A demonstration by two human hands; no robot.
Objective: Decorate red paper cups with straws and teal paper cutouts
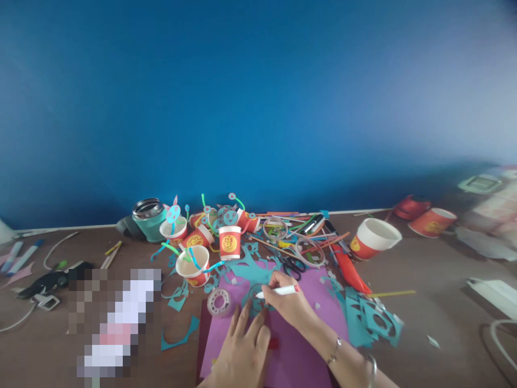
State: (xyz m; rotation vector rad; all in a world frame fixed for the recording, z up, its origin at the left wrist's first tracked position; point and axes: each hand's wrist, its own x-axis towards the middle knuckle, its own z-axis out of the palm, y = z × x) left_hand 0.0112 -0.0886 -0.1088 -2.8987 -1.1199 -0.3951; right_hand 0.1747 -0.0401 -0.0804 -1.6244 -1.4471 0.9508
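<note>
My right hand (pixel 294 307) grips a white marker (pixel 280 291) with a red end, its tip over a small teal paper piece (pixel 256 308) that bears red drawn lines. Fingers spread, my left hand (pixel 244 347) lies flat with its fingertips at the lower edge of that piece. Beneath both hands are purple paper sheets (pixel 302 364). A red marker cap (pixel 273 343) rests beside my left hand. Just left of the teal piece sits a roll of clear tape (pixel 218 303). Dark-handled scissors (pixel 294 268) lie beyond my right hand, partly covered by clutter.
Red and white paper cups (pixel 230 242) with pipe cleaners and drawn teal faces cluster behind. A teal thermos (pixel 149 221) stands left of them. Cut teal scraps (pixel 374 318) lie at right, near stacked cups (pixel 375 237). A blue wall (pixel 258 108) closes the back.
</note>
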